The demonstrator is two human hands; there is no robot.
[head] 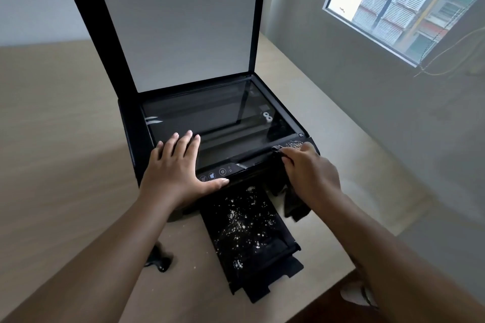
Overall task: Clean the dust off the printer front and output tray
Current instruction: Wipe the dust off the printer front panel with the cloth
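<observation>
At printer (217, 113) front edge, right hand (312, 173) grips cloth (295, 204), left hand (175, 170) flat

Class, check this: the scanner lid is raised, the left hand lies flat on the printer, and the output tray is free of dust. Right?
No: the head view shows the output tray speckled with white dust. The scanner lid is raised and the left hand lies flat on the printer.

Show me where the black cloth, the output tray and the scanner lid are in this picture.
black cloth (294, 206), head view, on its hanging lower fold.
output tray (270, 276), head view, on its bare pulled-out end.
scanner lid (178, 29), head view, on its white inner pad.
</observation>
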